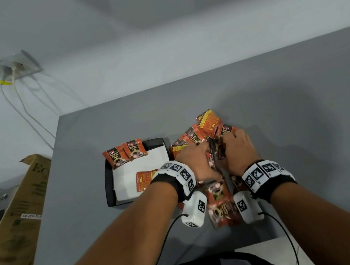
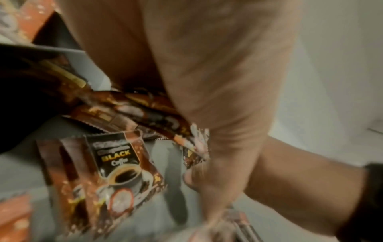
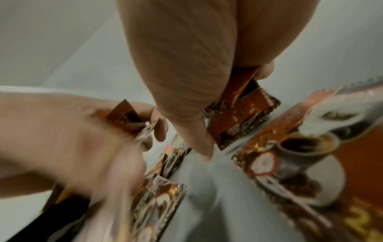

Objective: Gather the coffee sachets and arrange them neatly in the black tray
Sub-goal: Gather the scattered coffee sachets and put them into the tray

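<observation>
Both hands are in the loose pile of coffee sachets (image 1: 195,139), which sits on the counter (image 1: 281,115) just at 3 o'clock of the black tray (image 1: 108,184). Left hand (image 1: 197,161) has fingers curled round a few sachets; the right wrist view shows a packet pinched at its fingertips. Right hand (image 1: 238,147) is also curled onto a small bunch, with its thumb clamping packets edge-on in its wrist view. Exact count in each hand: can't tell, too blurred.

Tray status: three sachets inside on a white paper liner (image 1: 155,158). Two lean at the 11 o'clock corner, one lies back-side up near 5 o'clock. Most of the job is left, I'd say.

Doing this step well:
- Square the bunch between both hands before lifting; the foil packets look slippery and would likely fan out.
- Tap edges on the counter to align, printed side one way.
- Don't overgrab. A thin stack is easier to lay flat.
- More sachets lie under the wrists at 6 o'clock; sweep them in later, and mind the wrist camera cables.
- Place in rows from the 11 o'clock corner and flip the reversed one.

Surroundings: matte grey counter against a pale wall. A wall socket (image 1: 15,67) with hanging cables sits at 10 o'clock. A cardboard box (image 1: 20,216) leans off the counter's 9 o'clock edge.
</observation>
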`<state>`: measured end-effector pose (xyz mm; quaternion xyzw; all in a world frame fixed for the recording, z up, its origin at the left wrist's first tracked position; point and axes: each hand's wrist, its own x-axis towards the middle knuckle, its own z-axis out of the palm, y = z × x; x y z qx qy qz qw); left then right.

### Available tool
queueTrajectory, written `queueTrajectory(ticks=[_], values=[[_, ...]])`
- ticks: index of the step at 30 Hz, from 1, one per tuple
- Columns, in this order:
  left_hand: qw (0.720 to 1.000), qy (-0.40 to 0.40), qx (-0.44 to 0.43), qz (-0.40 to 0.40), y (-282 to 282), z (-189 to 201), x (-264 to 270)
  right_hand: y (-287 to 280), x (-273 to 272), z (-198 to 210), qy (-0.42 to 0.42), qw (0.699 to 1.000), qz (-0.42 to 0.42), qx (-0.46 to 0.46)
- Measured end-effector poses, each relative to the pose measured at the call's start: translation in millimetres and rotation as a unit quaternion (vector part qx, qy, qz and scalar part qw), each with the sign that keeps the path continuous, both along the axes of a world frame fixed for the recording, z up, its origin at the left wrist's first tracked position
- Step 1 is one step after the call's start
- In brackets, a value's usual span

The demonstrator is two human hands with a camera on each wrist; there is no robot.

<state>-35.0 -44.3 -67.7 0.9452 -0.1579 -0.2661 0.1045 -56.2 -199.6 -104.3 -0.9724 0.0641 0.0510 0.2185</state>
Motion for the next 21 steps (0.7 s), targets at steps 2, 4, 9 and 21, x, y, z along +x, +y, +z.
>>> queueTrajectory(ticks=[2,4,9,21], values=[[1.000,-0.013,0.008,-0.017,-0.6,-2.5,-2.3,-0.9,-1.1,1.9,0.010,1.000,-0.010,0.019],[1.000,-0.021,0.001,-0.007,-1.3,-6.0,-4.2,-3.6,-1.9,3.3,0.020,0.999,-0.017,0.025],[1.000,-0.011,-0.021,0.003,0.6,6.0,1.2,-9.1,-2.4,6.6,0.012,0.997,-0.002,0.083],[0.994,-0.021,-0.103,0.016,11.5,18.5,4.3,-9.5,13.4,-7.2,0.000,0.999,0.030,-0.018]])
